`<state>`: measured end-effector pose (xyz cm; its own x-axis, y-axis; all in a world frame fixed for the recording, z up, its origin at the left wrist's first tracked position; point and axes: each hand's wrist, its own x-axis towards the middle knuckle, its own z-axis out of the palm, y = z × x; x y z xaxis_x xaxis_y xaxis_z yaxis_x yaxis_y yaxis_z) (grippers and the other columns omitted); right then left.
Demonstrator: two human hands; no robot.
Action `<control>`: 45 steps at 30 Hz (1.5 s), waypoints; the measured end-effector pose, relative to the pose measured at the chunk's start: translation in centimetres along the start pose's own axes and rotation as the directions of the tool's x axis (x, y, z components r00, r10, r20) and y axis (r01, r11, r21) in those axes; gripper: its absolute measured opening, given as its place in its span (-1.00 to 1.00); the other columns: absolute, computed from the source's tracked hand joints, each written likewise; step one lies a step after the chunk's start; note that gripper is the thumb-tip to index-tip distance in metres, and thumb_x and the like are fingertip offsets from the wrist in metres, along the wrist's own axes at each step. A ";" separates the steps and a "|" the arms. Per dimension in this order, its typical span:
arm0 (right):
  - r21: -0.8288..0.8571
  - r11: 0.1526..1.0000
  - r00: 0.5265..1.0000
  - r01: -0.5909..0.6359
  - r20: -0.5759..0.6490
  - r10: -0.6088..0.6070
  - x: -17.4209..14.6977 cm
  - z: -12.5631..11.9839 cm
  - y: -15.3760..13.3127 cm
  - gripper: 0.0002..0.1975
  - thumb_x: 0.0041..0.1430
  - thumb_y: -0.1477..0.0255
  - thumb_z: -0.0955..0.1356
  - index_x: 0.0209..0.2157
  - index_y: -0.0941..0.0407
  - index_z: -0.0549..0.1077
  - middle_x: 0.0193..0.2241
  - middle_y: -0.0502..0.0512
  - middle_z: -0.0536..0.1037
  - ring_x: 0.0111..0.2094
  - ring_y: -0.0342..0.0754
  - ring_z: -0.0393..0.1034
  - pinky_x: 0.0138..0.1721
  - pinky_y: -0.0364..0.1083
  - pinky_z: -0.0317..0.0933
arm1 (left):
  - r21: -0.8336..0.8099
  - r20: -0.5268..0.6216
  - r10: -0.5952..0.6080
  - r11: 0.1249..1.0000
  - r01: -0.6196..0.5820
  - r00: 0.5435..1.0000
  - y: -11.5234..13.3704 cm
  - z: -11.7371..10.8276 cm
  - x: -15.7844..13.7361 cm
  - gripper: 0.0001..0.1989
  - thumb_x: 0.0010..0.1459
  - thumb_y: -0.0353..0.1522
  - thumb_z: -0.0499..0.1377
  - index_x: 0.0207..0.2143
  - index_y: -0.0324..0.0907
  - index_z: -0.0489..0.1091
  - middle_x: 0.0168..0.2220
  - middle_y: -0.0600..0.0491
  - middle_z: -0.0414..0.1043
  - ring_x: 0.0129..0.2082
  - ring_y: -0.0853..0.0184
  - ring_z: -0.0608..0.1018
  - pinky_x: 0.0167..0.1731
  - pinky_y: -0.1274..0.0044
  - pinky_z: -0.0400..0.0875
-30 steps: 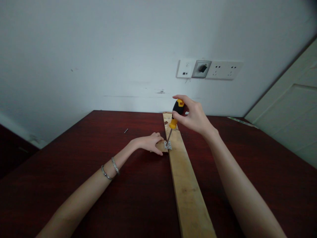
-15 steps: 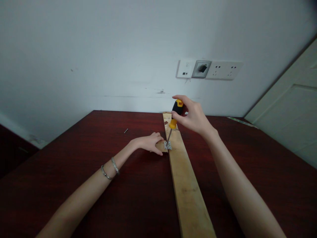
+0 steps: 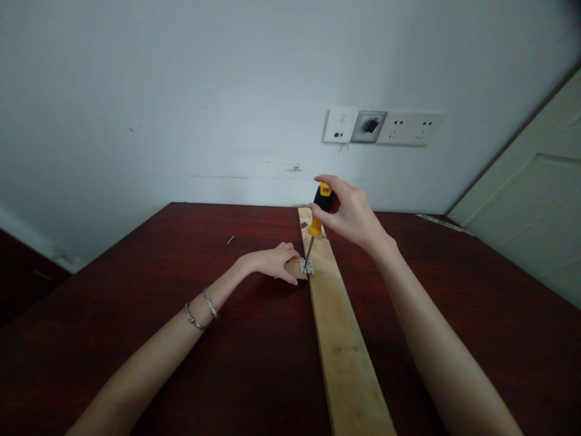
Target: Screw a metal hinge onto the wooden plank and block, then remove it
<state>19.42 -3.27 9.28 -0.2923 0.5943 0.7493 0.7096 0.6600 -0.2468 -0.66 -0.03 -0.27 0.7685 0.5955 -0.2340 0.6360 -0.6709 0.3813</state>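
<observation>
On the left of the table (image 3: 254, 369), a small metal rod (image 3: 231, 240) lies loose, touching nothing else and apparently not yet used. Right of it, the left hand (image 3: 272, 263) grips a short block (image 3: 294, 270), thumb on the near side and fingers on the far side, pressing its end up to the long board (image 3: 345, 330). Across that join lies the hinge (image 3: 310, 267), one leaf on the block and the other on the board, so the placing looks done. The fastening seems to be in hand: the screwdriver (image 3: 323, 197) leans over the join, its tip down at the hinge's block side. Whether a screw sits under the tip, or how many holes are filled, is too small to tell; some driving probably remains. Rightmost, the right hand (image 3: 354, 212) is closed around the screwdriver's handle, above the board.
</observation>
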 end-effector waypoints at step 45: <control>0.129 0.989 0.994 -0.066 0.095 0.054 0.1 -1.7 -1.6 -0.56 0.07 0.42 0.37 0.03 0.13 0.37 -0.27 0.09 0.49 -0.42 -0.10 0.31 -0.34 -0.06 0.26 | 0.002 -0.015 -0.048 0.999 0.048 0.999 0.3 0.0 -0.2 -0.35 -0.04 -0.02 0.20 0.04 -0.18 0.29 -0.05 -0.05 0.19 0.00 0.16 0.30 0.03 0.43 0.26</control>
<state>19.31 -5.07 10.77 -0.3127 0.6700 0.6732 0.6389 0.6729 -0.3729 -0.62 -0.40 -0.13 0.7358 0.6338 -0.2386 0.6725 -0.6424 0.3674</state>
